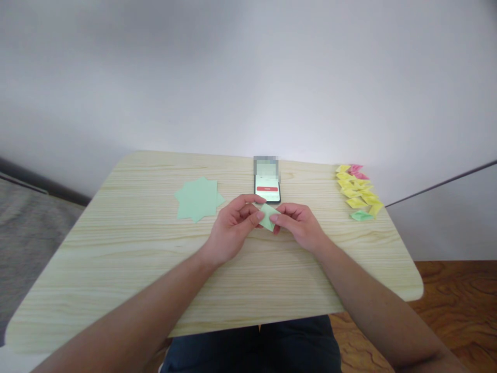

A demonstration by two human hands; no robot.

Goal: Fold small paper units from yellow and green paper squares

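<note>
A small folded green paper [267, 219] is held between my two hands, just in front of the phone. My left hand [236, 224] pinches its left side between thumb and fingers. On the right side, my right hand [297, 221] grips it with the thumb on top and fingers partly hidden underneath. The phone [267, 196] lies behind the hands with its screen lit and a red bar on it. To the left sits a stack of green paper sheets [198, 199], turned at different angles so the corners fan out.
Several folded paper pieces lie in a cluster at the table's right: yellow ones [354, 202], pink ones [355, 169] and a green one [361, 215]. The wooden table [116, 248] meets a white wall [248, 77] at the back.
</note>
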